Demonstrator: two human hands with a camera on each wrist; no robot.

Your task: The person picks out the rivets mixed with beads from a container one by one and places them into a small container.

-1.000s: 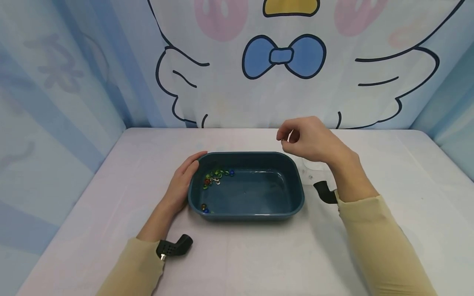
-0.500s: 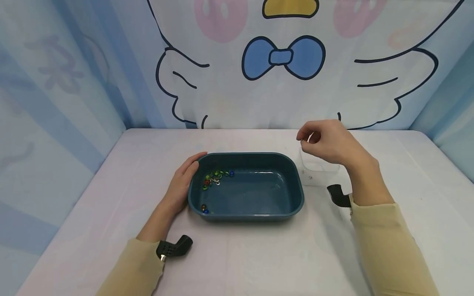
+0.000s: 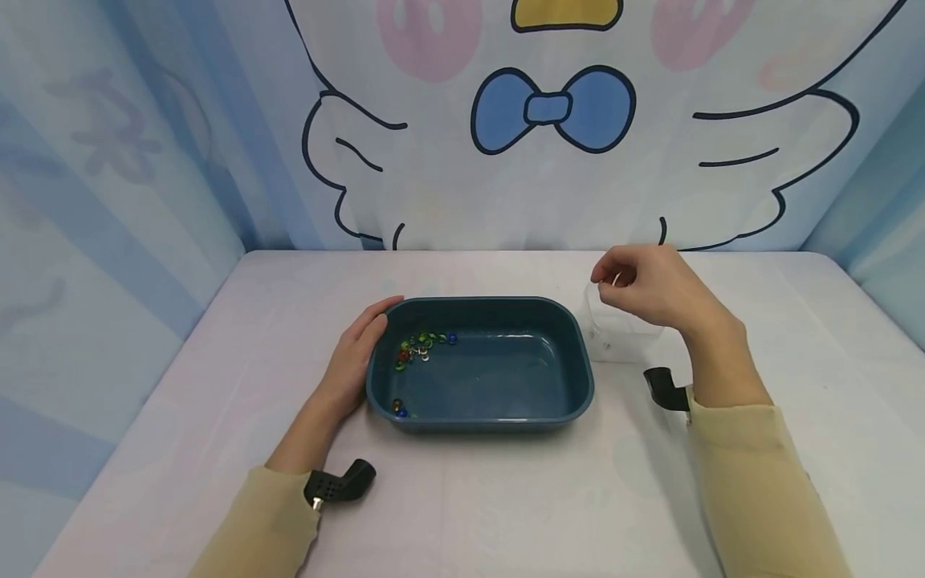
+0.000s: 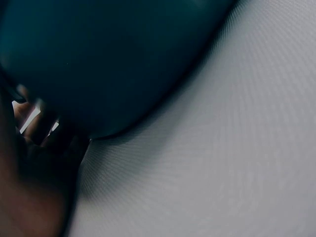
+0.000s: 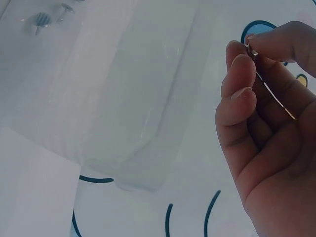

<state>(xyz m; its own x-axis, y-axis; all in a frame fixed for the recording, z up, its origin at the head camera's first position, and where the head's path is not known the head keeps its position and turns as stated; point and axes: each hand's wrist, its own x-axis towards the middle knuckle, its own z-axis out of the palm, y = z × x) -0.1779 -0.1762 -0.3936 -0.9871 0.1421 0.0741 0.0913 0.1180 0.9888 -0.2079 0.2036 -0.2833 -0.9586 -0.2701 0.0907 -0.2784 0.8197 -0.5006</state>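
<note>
A dark teal plastic tub [image 3: 491, 423] lies on the table, with several colored glass marbles [image 3: 423, 340] along its left side. My left hand [image 3: 352, 353] rests against the tub's left end, its relaxed fingers along the outer wall and thumb by the rim. In the left wrist view the tub's wall [image 4: 108, 64] hides part of those fingers. Over a clear plastic box [image 3: 613, 341], my right hand [image 3: 654, 285] pinches a small shiny metal piece [image 5: 252, 51] between thumb and forefinger. Its kind is mostly covered by the fingertips.
Small grey metal pieces [image 5: 43, 19] that look like screws lie in the clear box, right of the tub. A white cloth covers the table [image 3: 506, 506]. Behind it hangs a printed curtain [image 3: 433, 160], and another side curtain stands at the left.
My right hand has moved right and slightly down, from beyond the tub's right far corner to over the clear box. The left hand and the tub have stayed put.
</note>
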